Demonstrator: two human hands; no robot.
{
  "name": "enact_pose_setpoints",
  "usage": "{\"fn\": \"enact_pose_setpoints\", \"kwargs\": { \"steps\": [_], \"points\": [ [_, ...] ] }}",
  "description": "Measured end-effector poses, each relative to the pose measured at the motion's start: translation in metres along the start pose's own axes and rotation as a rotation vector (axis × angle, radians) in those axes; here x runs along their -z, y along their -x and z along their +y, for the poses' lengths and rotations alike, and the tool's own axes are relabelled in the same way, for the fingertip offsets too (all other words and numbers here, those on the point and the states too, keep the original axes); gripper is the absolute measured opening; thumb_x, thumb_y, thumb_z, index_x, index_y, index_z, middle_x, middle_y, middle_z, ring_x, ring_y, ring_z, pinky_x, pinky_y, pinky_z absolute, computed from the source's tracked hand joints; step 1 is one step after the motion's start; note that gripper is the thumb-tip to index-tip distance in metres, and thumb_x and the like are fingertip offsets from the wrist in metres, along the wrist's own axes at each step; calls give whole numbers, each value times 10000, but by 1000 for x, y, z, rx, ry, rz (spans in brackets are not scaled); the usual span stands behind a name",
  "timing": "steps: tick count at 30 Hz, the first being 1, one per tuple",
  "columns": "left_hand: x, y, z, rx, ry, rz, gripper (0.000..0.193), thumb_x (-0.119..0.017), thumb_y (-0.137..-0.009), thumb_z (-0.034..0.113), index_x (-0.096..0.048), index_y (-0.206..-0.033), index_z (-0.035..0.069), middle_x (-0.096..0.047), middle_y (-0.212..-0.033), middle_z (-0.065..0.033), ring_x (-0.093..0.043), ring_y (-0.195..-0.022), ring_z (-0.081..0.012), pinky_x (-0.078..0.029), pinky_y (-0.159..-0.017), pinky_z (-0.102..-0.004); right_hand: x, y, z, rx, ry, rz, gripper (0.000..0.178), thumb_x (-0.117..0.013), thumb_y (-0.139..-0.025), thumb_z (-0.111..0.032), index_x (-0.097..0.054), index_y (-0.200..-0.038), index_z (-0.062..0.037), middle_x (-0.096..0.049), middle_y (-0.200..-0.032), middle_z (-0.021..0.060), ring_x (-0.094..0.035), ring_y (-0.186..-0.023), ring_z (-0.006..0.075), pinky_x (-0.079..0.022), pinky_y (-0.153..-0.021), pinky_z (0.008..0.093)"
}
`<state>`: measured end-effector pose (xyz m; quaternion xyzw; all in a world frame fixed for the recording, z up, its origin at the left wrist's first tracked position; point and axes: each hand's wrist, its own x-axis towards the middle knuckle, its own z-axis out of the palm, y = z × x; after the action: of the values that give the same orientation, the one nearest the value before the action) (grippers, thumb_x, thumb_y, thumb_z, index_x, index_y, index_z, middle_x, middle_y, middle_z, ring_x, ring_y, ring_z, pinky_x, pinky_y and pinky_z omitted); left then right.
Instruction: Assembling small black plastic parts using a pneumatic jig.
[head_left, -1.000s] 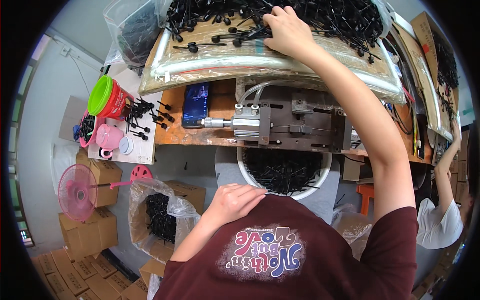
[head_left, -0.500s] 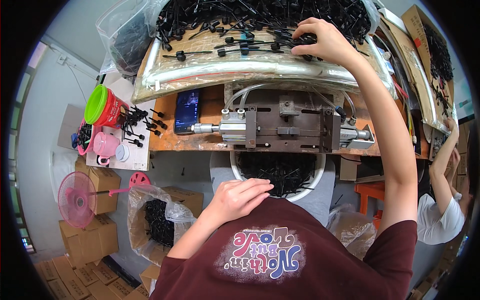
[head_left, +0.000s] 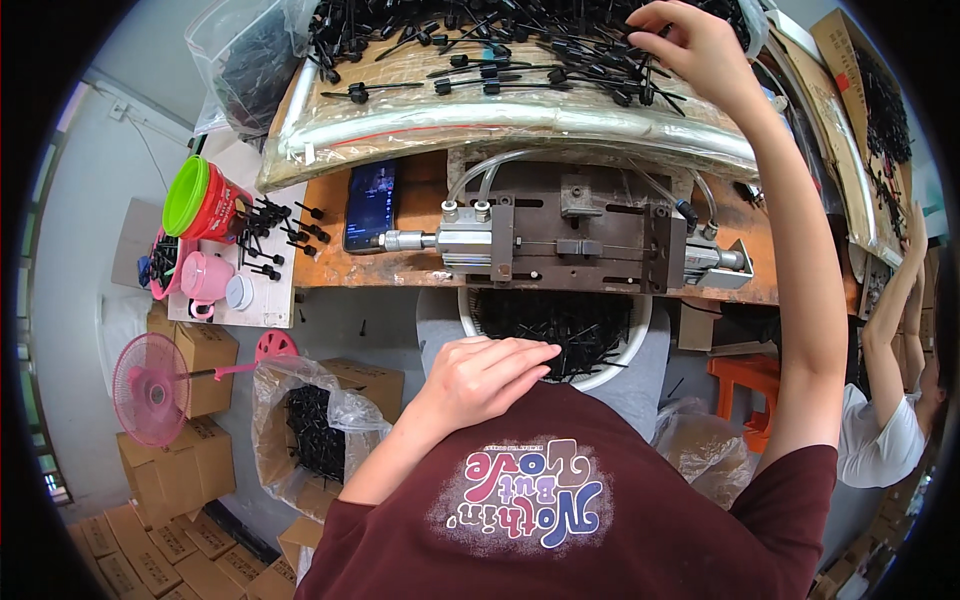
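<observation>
I observe the wooden table (head_left: pixel 325 270). The plastic-wrapped cardboard tray (head_left: pixel 430 122) spans its far side; the twin-cylinder pneumatic fixture (head_left: pixel 535 232) occupies its near edge; the white basin (head_left: pixel 642 335) sits below. Right hand (head_left: pixel 697 48): at the tray's right half, fingers bent; I cannot tell whether they pinch anything. Left hand (head_left: pixel 480 380): fingers extended together, near the basin. Black plastic stemmed parts (head_left: pixel 358 93): heaped in the tray, several lying toward its front rim.
</observation>
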<state>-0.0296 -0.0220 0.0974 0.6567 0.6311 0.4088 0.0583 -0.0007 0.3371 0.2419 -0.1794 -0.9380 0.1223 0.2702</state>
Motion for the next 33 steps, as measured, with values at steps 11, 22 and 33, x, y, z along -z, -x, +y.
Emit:
{"fn": "enact_pose_setpoints", "kwargs": {
  "steps": [11, 22, 33],
  "points": [
    [32, -119, -11, -156, -166, 472, 206, -743, -797, 82, -714, -1001, 63, -724, -977, -89, -678, -859, -250, -538, -734, -335, 36, 64, 37, -99, -377, 249, 247, -681, -905, -154, -701, -1124, -40, -721, -1017, 81, -680, -982, 140, -530, -836, 272],
    [5, -238, -95, -110, -667, 357, 105, -594, -789, 81, -677, -835, 36, -682, -841, -131, -642, -876, -308, -477, -800, -421, -53, 222, -83, 116, -255, 29, 245, -737, -763, 9, -682, -1000, -20, -642, -1199, 156, -689, -944, 281, -571, -787, 360],
    [19, -223, -68, -56, -369, 396, 94, -664, -835, 73, -657, -871, -14, -624, -847, -128, -651, -766, -316, -529, -671, -390, -94, 238, -87, 130, 78, -62, 268, -646, -726, -42, -652, -992, -5, -618, -1298, 175, -680, -758, 199, -528, -654, 302]
  ]
}}
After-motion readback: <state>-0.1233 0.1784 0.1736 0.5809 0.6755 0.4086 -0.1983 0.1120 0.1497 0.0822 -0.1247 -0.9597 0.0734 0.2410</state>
